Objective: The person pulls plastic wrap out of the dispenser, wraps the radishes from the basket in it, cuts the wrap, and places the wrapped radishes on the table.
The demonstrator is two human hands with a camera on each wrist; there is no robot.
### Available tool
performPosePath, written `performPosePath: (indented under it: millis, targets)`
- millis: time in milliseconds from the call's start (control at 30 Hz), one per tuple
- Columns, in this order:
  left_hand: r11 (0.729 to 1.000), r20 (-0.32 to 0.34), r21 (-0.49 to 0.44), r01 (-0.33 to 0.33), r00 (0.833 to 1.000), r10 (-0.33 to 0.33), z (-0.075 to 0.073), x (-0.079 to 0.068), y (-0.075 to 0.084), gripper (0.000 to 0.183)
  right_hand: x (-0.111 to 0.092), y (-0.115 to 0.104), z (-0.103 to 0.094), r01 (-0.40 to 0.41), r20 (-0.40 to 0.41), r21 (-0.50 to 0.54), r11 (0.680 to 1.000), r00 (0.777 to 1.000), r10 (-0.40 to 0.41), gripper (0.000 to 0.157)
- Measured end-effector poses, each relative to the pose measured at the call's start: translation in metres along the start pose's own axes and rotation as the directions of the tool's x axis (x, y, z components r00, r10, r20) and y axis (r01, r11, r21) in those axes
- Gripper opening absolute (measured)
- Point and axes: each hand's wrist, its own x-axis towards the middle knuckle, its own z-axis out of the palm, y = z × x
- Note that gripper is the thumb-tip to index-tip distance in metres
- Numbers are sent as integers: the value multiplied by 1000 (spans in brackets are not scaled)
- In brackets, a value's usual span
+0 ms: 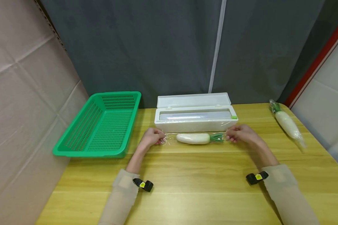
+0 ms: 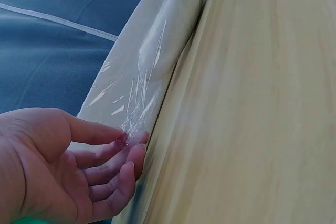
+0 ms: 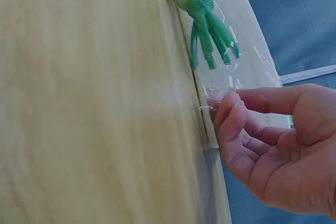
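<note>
A white radish (image 1: 193, 138) with cut green stems (image 3: 207, 32) is wrapped in clear plastic film (image 2: 139, 98), in front of the white film box. My left hand (image 1: 153, 136) pinches the gathered film beyond the radish's root end, between thumb and fingertips. Beyond the stems, my right hand (image 1: 241, 134) pinches the film's other end. Neither hand touches the radish itself. The white film box (image 1: 195, 126) has its lid raised, a roll inside and a green piece (image 1: 234, 117) at its right end.
To the left stands a green plastic basket (image 1: 126, 137) with slotted walls. Another wrapped radish (image 1: 288, 124) lies near the right edge of the wooden table (image 1: 197, 190). A dark grey curtain (image 1: 146, 47) hangs behind the table.
</note>
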Motion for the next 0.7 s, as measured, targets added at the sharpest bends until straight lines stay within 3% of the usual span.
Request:
performPosePath:
  millis: [233,400,500,600,700]
  targets:
    - [997,12,77,-22,1000,21,-4,-2,1,20,-1,2,-7,31,1,-23,999,1000,-31,32]
    - [968,-24,236,-89,995,97,-6,-6,7,22,-9,-3,-19,38,-68,-142,989,997,-48,38]
    - [929,-79,351,-120,984,157,-6,-8,13,22,-12,-6,-28,37,-124,-210,977,990,-64,41]
    - [896,-153,421,-140,963,223,-5,-9,18,22,-13,-9,-33,37,-180,-232,972,980,-80,41]
    - [892,-215,422,-159,939,269,-3,-10,22,21,-14,-11,-35,52,-239,-245,968,965,-112,40]
